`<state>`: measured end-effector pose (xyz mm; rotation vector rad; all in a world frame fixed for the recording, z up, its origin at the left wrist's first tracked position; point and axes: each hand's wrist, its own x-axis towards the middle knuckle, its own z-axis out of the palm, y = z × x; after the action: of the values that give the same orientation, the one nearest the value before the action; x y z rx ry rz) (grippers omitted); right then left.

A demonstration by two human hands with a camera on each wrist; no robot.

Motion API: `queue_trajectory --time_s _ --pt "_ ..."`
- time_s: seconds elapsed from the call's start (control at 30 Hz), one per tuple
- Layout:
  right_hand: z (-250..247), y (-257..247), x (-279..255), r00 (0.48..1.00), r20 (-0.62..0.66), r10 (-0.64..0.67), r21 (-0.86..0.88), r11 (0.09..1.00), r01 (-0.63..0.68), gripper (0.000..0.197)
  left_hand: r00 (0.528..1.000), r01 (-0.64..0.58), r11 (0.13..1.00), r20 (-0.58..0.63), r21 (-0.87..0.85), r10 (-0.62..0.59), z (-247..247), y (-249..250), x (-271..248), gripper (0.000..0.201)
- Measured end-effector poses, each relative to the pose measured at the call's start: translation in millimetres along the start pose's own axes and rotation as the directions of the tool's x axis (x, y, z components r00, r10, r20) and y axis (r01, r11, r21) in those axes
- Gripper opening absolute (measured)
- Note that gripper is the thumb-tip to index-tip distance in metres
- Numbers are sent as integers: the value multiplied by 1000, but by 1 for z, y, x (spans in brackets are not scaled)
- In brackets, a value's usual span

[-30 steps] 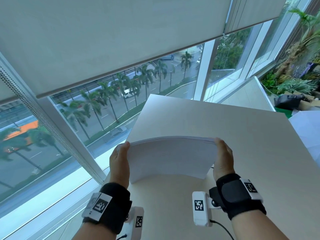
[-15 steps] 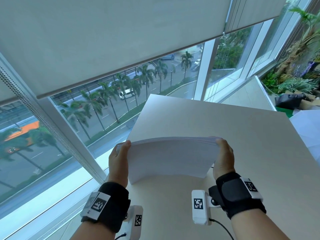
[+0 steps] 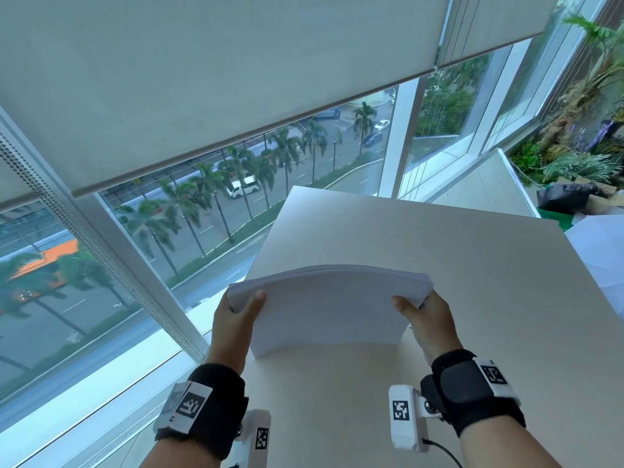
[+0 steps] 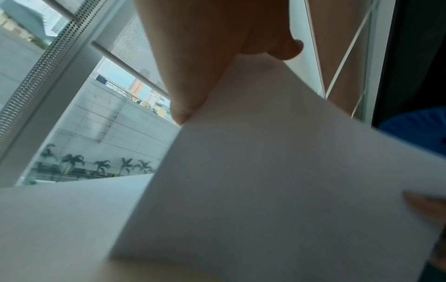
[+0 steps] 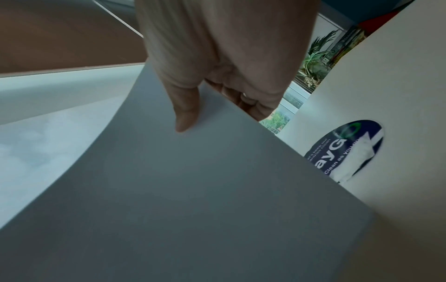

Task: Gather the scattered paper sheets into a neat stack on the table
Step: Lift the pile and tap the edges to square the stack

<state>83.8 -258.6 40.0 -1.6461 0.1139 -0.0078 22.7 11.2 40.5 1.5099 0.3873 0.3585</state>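
Thumbs have slid round onto the near face of the paper stack (image 3: 329,307) | left hand (image 3: 233,327) pinches its left edge, right hand (image 3: 430,324) its right | stack stands bowed, lower edge on the table (image 3: 472,265), by the window (image 3: 202,211)

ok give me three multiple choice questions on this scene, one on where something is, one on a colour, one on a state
1. Where does the paper stack's lower edge rest?
A. on the table
B. on the window sill
C. on the floor

2. What colour are the wrist bands?
A. red
B. black
C. yellow

3. How is the stack held?
A. lying flat, untouched
B. rolled in one hand
C. upright, bowed, one hand at each side

Answers:
1 A: the paper stack stands on the table.
2 B: both wrist bands are black.
3 C: the left hand and right hand pinch its sides.
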Motion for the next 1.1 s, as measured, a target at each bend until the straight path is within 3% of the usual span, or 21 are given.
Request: queue_trajectory --time_s 0.03,0.13,0.2,0.43,0.53,0.73,0.9,1.1 --pt "0 1 -1 1000 14 6 3 1000 -7 23 1000 15 1000 9 -11 -15 0 -2 -5 60" --pt "5 0 -5 999 26 41 99 994 -43 21 998 40 999 -40 17 -40 6 -3 -13 21" --pt "11 0 -7 998 -3 55 155 986 -54 27 997 49 998 -67 25 -47 11 -2 -11 15" --pt "11 -15 -11 997 -38 -64 203 977 71 26 999 -34 997 -33 -71 32 15 24 -5 11" --pt "3 -14 -13 995 -16 -94 185 978 95 26 998 -31 994 -59 -105 25 18 24 -6 25" --pt "0 -16 -15 960 -169 -221 3 974 225 41 992 -78 995 -107 -63 71 21 25 -8 40" --pt "5 -18 -12 938 -238 -252 -64 968 243 19 989 -68 994 -138 -86 56 25 33 -6 37" --pt "4 -12 -6 912 -323 -252 -42 967 252 40 984 -80 992 -167 -95 64 22 27 0 34"
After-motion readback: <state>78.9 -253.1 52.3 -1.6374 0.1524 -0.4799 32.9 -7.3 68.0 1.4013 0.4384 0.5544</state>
